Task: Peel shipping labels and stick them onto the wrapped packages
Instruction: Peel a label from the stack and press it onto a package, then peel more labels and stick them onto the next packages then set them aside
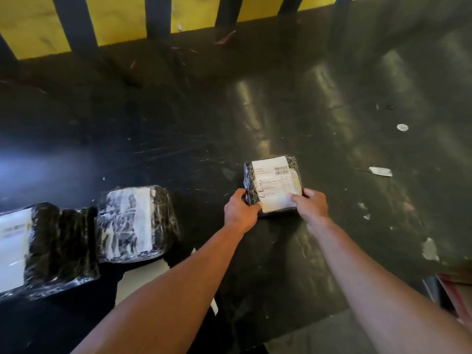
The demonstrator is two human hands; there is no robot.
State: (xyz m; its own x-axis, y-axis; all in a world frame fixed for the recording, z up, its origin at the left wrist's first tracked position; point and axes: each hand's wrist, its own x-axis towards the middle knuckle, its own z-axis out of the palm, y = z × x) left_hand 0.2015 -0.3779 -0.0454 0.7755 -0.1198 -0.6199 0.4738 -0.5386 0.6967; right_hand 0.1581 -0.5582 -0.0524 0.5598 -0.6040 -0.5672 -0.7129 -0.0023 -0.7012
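Note:
A small black package wrapped in clear film [249, 180] lies on the dark table [178, 139], right of centre. A white shipping label [274, 183] with barcodes covers most of its top. My left hand [240, 208] grips the package's near left corner, thumb on top. My right hand [310, 204] holds the near right corner, its thumb pressing on the label's lower edge. Two more wrapped packages lie to the left: a middle one [135, 223] with a white sheet under the film, and a bigger one [51, 246] at the left edge with a white label.
Torn bits of white backing paper [380, 171] and scraps [430, 249] litter the table's right side. A cardboard box corner [457, 292] shows at the lower right. Black bars against a yellow wall [38, 24] run along the far edge.

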